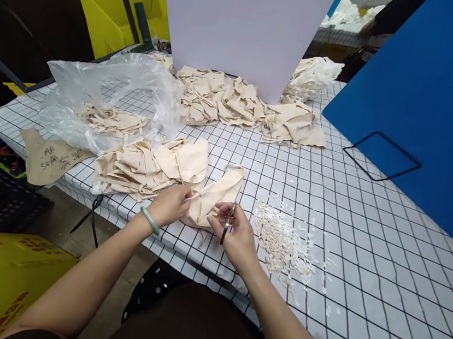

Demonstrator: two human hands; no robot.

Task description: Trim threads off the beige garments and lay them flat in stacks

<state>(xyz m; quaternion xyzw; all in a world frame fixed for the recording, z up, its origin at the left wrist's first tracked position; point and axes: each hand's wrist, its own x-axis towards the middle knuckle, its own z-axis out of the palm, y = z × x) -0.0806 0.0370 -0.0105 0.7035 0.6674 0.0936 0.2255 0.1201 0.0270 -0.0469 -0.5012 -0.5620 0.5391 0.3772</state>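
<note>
Left hand, a pale green bangle on its wrist, is pinched shut on the edge of a cream-coloured cut fabric piece lying at the near edge of the desk, which is covered in a white cloth with a black grid. Right hand is closed around small metal snips, held right against the lower edge of that same fabric piece; whether the blades are open I cannot tell.

Just left of the held piece sits a loose stack of the same cream fabric pieces, touching it. Behind that stack, a crumpled clear plastic bag lies open on the desk with a few more cream pieces inside. A brown paper tag with handwriting hangs over the desk edge beside the bag.

Just right of the right hand, a scatter of small white trimmings spreads over the grid. Further back, a bigger heap of cream pieces rests against a pale upright board. A blue board stands at the right; yellow cardboard boxes sit beyond the desk at the left.
</note>
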